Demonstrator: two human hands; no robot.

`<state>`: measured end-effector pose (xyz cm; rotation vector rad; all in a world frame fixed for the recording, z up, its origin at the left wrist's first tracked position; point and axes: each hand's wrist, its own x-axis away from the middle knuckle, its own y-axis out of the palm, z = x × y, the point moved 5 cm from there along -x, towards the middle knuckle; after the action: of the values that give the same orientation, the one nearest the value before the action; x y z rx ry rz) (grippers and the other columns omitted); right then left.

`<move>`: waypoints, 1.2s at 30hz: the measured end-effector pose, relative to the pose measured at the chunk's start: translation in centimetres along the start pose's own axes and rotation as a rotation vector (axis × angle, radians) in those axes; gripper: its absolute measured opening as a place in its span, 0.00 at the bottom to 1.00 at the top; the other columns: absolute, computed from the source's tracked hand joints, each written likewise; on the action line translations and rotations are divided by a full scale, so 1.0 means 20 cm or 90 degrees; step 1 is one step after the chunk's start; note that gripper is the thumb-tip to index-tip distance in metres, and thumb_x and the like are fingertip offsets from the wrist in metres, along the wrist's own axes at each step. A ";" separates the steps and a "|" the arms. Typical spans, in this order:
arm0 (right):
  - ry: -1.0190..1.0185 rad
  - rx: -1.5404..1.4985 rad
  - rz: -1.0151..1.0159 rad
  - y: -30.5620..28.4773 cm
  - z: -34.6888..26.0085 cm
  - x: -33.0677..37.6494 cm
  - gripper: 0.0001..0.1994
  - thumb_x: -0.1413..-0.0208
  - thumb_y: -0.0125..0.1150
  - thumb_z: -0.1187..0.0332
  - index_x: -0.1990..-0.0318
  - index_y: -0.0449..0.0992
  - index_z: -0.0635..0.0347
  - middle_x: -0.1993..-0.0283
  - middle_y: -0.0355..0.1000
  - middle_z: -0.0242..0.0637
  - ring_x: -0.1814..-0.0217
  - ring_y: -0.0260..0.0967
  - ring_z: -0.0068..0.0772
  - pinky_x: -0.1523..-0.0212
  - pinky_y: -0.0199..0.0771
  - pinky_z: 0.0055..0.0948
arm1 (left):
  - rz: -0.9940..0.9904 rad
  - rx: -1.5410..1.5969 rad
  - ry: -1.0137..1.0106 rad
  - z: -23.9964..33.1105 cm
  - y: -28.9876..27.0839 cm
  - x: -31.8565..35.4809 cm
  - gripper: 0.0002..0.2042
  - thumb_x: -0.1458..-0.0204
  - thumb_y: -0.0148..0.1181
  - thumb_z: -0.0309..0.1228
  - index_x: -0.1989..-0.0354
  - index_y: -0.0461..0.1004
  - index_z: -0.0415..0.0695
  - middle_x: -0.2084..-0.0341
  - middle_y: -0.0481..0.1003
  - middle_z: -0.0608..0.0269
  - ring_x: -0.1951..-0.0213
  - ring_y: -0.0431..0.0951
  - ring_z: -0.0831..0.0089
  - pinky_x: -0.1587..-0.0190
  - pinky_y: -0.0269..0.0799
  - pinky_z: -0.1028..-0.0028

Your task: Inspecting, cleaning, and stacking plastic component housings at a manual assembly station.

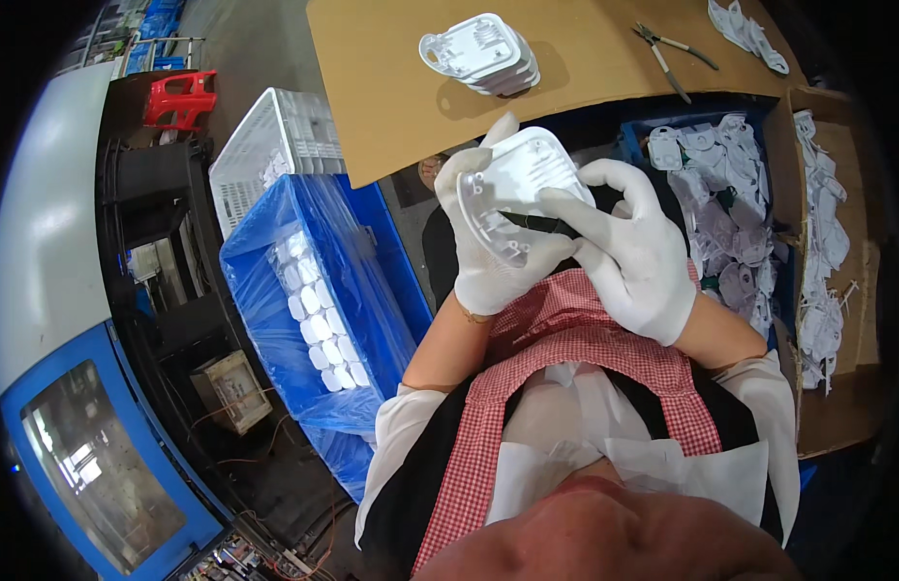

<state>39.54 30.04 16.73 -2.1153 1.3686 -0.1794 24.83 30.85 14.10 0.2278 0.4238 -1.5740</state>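
Note:
Both hands wear white gloves and meet in front of my chest around a white molded plastic housing (pixel 538 163). My left hand (pixel 483 228) grips its left side, with the thumb under the lower edge. On the right side, my right hand (pixel 633 247) has its fingers bent against the rim and the inner face. Ribs and small posts show inside the housing, which is tilted toward me. Beyond my hands, a stack of similar white housings (pixel 480 53) stands on the tan tabletop (pixel 381 116).
Pliers (pixel 674 60) and several white parts (pixel 749 37) lie on the table's right. A blue crate of loose parts (pixel 716 194) and a cardboard box (pixel 861 320) stand right. Left are a lined blue bin (pixel 265 218), a white crate (pixel 314 131), a machine (pixel 106 436) and a red stool (pixel 181 100).

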 end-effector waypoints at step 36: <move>-0.027 0.001 0.028 0.00 0.03 -0.07 0.19 0.54 0.57 0.75 0.52 0.77 0.52 0.57 0.67 0.40 0.60 0.71 0.36 0.61 0.72 0.27 | 0.053 -0.021 0.123 -0.02 -0.04 -0.02 0.41 0.65 0.75 0.35 0.47 0.49 0.47 0.42 0.56 0.37 0.44 0.66 0.53 0.46 0.70 0.62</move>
<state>39.10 31.37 16.54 -2.0746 1.3878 -0.1162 24.09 31.47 13.94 0.3703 0.5829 -1.4681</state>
